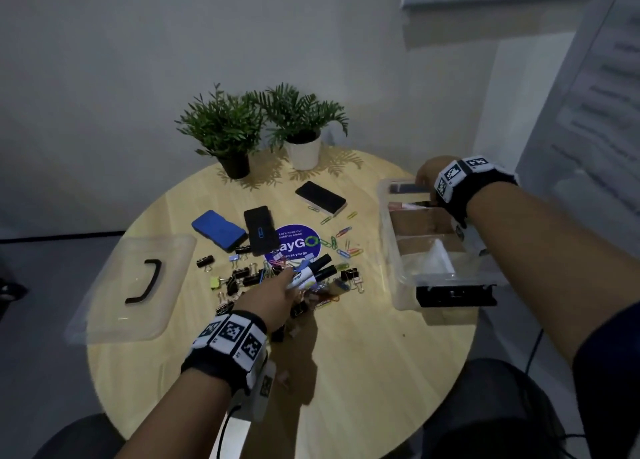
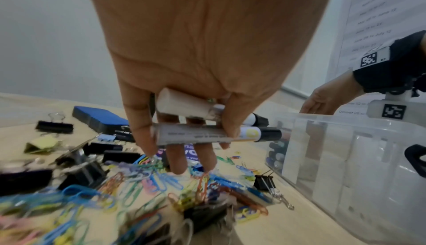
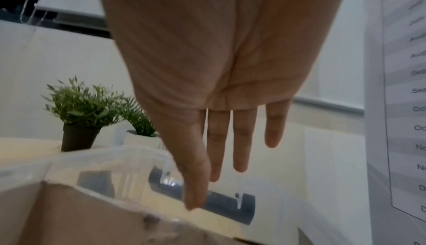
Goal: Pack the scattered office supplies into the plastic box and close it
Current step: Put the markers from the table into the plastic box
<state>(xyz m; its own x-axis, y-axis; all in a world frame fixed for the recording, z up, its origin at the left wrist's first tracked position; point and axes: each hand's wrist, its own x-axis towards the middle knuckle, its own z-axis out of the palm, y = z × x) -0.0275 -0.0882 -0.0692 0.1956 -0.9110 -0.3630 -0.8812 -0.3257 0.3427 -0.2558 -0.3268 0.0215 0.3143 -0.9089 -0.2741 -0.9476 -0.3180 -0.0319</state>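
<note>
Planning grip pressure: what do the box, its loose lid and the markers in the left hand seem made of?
Box: clear, glossy plastic; the dividers show through its walls.
Lid: the same clear plastic, with a black handle.
Markers: smooth white barrels with black caps, probably plastic.

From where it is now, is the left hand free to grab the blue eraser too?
Probably not yet. The left hand already grips two markers, so its fingers are occupied. The blue eraser lies uncovered beyond the binder clips, so the path looks free once the markers are dropped.
</note>
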